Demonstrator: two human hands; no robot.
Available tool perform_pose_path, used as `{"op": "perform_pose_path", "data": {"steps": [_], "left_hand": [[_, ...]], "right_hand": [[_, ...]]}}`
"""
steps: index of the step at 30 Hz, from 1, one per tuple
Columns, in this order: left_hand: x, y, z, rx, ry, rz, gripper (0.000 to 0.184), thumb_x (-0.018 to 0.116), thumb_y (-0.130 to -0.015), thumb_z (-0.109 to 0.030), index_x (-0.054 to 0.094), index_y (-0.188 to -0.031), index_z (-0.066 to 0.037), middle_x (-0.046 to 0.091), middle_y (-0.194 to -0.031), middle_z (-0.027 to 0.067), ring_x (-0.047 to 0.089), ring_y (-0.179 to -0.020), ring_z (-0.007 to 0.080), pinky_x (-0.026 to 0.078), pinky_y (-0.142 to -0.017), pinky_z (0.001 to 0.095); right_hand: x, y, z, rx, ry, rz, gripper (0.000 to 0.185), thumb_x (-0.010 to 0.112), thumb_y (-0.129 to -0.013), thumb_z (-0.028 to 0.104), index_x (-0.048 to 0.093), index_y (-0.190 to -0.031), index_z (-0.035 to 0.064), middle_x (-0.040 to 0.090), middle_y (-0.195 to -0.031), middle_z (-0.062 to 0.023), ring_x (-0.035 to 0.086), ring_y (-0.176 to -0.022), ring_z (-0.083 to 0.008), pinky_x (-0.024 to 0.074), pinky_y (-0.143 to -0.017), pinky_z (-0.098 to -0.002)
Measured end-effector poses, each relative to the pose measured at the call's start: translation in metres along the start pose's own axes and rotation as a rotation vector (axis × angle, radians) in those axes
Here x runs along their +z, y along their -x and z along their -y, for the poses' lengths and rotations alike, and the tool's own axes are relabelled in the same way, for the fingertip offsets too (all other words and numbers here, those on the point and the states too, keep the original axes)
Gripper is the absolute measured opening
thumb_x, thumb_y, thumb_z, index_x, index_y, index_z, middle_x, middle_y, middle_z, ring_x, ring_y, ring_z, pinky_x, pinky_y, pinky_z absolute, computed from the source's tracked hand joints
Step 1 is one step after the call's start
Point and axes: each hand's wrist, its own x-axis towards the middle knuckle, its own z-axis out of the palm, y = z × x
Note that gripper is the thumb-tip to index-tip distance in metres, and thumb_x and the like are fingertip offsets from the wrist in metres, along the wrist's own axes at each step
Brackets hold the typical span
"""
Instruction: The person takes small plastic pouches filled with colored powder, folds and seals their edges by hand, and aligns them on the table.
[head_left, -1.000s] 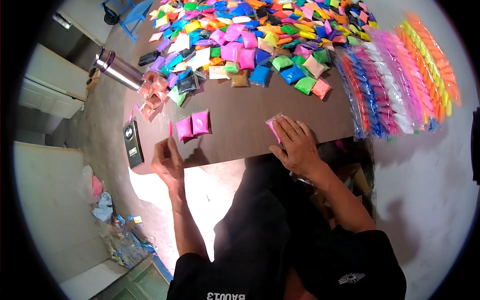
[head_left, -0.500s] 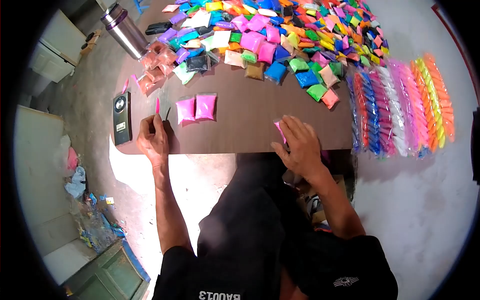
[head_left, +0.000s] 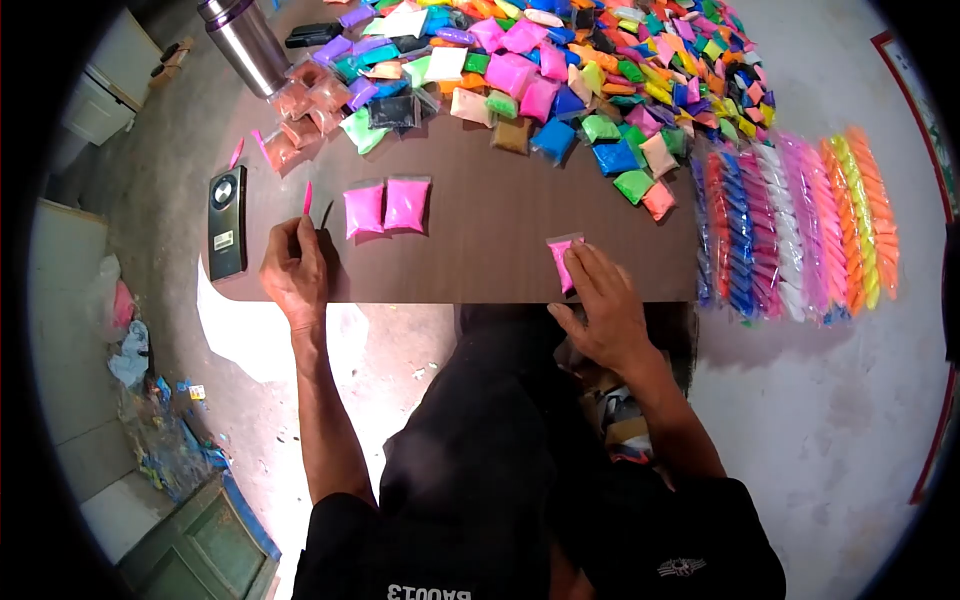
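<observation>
My left hand (head_left: 294,265) rests at the table's front edge, its fingers pinched around a thin, pointed pink plastic tool (head_left: 308,197) that sticks up from the fingertips. Just to the right of it, two bright pink clay packets (head_left: 364,208) lie side by side, touching. My right hand (head_left: 603,300) is palm down with fingers stretched out, the fingertips lying on the right side of another pink clay packet (head_left: 561,262); part of that packet is hidden under them. The right thumb is spread apart, near the table edge.
Many colourful clay packets (head_left: 510,75) cover the back of the brown table (head_left: 470,215). A black phone (head_left: 228,222), another pink tool (head_left: 237,152) and a steel flask (head_left: 245,50) are at the left. Twisted colourful bundles in clear plastic (head_left: 790,225) lie beyond the right edge.
My right hand has shifted slightly, so more of the pink packet under its fingertips shows. My left hand keeps its pinch on the pink tool. The view has shifted a little.
</observation>
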Motion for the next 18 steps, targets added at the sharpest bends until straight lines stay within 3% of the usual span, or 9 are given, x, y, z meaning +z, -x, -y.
{"op": "perform_pose_path", "data": {"steps": [18], "left_hand": [[0.002, 0.002, 0.004, -0.037, 0.044, -0.016, 0.021, 0.068, -0.099, -0.019, 0.071, -0.098, 0.002, 0.07, -0.08, 0.0124, 0.062, -0.069, 0.014, 0.052, -0.068, 0.0302]], "right_hand": [[0.003, -0.008, 0.0, -0.017, -0.038, -0.123, 0.055, 0.075, -0.086, 0.024, 0.059, -0.131, -0.0036, 0.059, -0.137, -0.0216, 0.056, -0.127, -0.0363, 0.0428, -0.104, -0.0465]]}}
